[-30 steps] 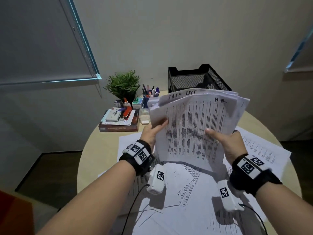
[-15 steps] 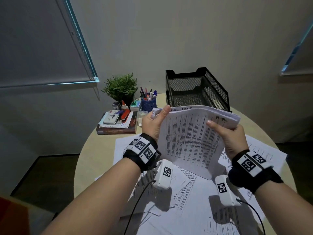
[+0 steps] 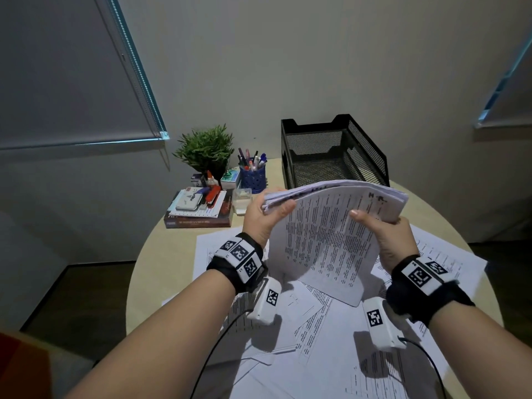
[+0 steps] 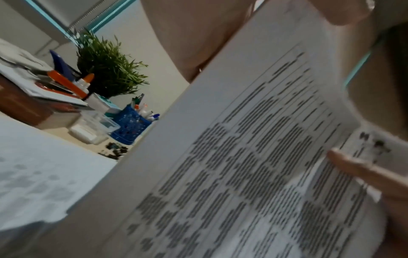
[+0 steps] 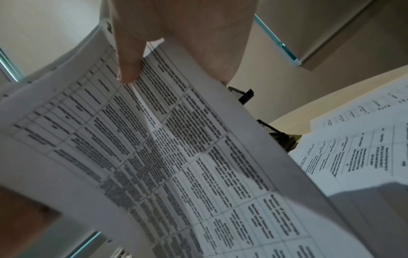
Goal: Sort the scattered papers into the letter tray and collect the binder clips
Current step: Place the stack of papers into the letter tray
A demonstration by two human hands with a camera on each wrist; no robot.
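Note:
I hold a stack of printed papers [image 3: 325, 237] above the round table, its far edge tipped toward the black mesh letter tray [image 3: 331, 156]. My left hand [image 3: 264, 217] grips the stack's left side with the thumb on top. My right hand [image 3: 383, 234] grips the right side, thumb laid across the print. Both wrist views are filled by the stack [image 4: 253, 165] [image 5: 176, 157]. Several black binder clips [image 4: 114, 150] lie on the table near the blue pen cup. More loose sheets [image 3: 316, 341] cover the table below my wrists.
At the back left stand a potted plant [image 3: 205, 148], a blue pen cup [image 3: 252, 175], a small clear box [image 3: 242, 198] and a pile of books with a stapler and glue bottle [image 3: 198, 208]. The wall is close behind the tray.
The stack has tilted from nearly upright to leaning forward and lower, moving toward the tray. Both hands kept their grip.

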